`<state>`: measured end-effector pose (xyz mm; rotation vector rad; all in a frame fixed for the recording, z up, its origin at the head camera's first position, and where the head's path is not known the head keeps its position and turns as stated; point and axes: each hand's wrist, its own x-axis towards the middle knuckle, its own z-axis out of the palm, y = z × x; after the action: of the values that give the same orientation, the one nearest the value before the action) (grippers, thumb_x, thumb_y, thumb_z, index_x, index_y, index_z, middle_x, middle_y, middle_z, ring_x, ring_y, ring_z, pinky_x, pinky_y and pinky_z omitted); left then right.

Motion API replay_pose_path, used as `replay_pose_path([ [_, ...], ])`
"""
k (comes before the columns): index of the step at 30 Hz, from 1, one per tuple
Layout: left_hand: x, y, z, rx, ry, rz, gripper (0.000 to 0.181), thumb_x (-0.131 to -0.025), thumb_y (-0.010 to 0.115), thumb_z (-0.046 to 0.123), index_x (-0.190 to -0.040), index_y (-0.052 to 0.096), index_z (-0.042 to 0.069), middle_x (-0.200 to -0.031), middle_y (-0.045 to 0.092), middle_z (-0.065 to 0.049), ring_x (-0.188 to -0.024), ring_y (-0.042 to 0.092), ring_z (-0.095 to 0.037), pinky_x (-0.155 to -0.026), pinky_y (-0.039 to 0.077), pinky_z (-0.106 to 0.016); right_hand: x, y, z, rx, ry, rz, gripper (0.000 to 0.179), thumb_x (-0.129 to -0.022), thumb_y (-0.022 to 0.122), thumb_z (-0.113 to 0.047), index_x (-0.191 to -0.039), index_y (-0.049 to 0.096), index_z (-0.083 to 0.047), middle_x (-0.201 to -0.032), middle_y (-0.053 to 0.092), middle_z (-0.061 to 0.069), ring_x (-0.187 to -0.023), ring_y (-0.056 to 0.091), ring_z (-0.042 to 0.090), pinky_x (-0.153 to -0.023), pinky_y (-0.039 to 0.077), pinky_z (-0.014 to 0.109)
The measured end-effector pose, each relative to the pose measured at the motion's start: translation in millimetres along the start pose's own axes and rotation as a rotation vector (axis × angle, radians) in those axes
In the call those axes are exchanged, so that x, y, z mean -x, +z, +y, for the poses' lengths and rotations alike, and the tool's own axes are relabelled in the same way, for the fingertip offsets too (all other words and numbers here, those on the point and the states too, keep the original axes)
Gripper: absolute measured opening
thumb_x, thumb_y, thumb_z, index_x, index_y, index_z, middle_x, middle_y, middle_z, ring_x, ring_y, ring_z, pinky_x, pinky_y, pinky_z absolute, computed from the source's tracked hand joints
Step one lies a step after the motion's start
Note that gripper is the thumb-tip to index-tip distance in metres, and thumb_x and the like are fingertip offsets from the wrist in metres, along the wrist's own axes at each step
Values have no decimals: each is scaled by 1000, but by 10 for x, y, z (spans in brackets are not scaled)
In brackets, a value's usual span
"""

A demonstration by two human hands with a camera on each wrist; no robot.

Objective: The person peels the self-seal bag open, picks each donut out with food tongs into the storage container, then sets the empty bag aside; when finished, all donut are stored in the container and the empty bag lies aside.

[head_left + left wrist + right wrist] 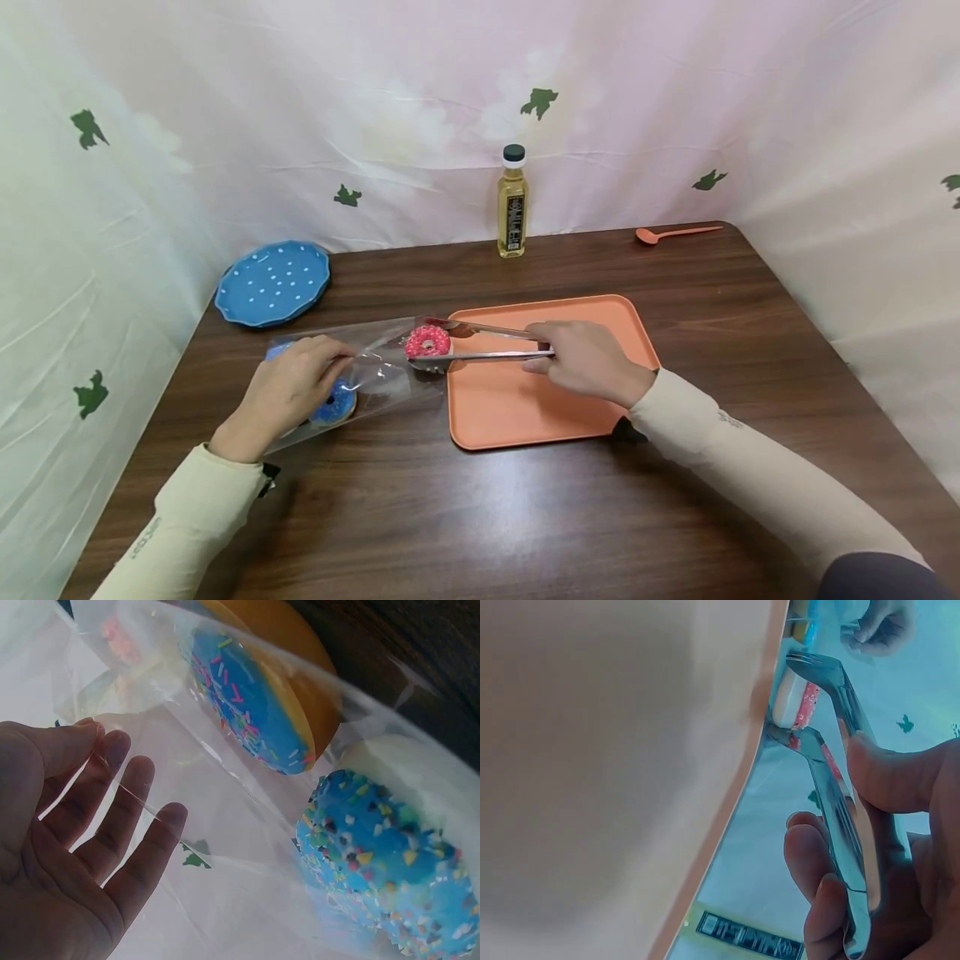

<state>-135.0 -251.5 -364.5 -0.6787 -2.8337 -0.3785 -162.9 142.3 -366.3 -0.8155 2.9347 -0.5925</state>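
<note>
A clear plastic bag (386,385) lies left of the orange tray (525,408), its mouth near the tray's edge. My left hand (288,392) pinches the bag's film between thumb and forefinger. Under the film are two blue doughnuts: one with stick sprinkles (240,705), the other with coarse colourful bits (382,855). My right hand (588,358) grips metal tongs (495,357) from over the tray. Between the tong tips sits a pink doughnut (429,332) with white sprinkles, right at the bag's mouth. The right wrist view shows its pale underside against the tips.
A blue plate with white dots (273,283) is at the back left. An oil bottle with a dark cap (513,208) stands upright at the back middle. An orange spoon (675,233) lies at the back right. Hanging cloth (420,100) surrounds the wooden table (420,517).
</note>
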Motion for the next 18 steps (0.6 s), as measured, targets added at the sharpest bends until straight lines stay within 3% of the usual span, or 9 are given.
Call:
replay_pose_path([
  [11, 59, 41, 14, 11, 16, -2, 12, -94, 72, 13, -106, 74, 10, -101, 73, -4, -88, 68, -20, -73, 57, -45, 278, -55, 195, -29, 61, 43, 22, -90, 78, -28, -106, 71, -14, -79, 62, -9, -56, 49, 9, -53, 41, 31],
  [18, 14, 13, 12, 5, 28, 20, 12, -95, 71, 13, -106, 74, 10, -101, 72, -4, -89, 68, -21, -71, 57, -46, 369, -105, 358, 35, 102, 89, 23, -89, 78, -32, -102, 71, -14, -77, 61, -8, -58, 50, 9, -49, 40, 33],
])
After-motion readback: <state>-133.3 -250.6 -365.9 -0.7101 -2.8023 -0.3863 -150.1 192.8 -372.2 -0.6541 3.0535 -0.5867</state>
